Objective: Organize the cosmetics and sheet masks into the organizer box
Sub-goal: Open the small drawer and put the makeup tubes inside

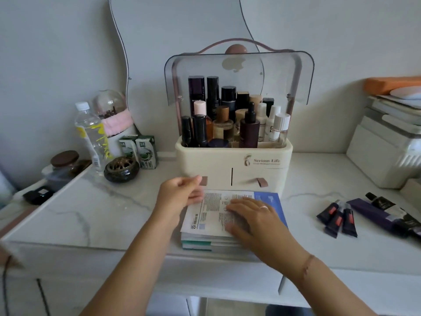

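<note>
Masks (211,220) stacked at near table (114,213) edge, just before box (234,160). Right hand (252,215) flat on top mask, fingers straight, pressing. Left hand (180,195) at stack's far-left corner, fingers curled, seemingly pinching edge. Box lid (273,71) up, bottles (249,131) inside. Tubes (339,218) lie right, well apart.

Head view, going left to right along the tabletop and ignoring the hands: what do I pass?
Brown-lidded jar → water bottle → incense burner → organizer box → small dark tubes. The sheet masks lie in front of the box, so they are left out.
</note>
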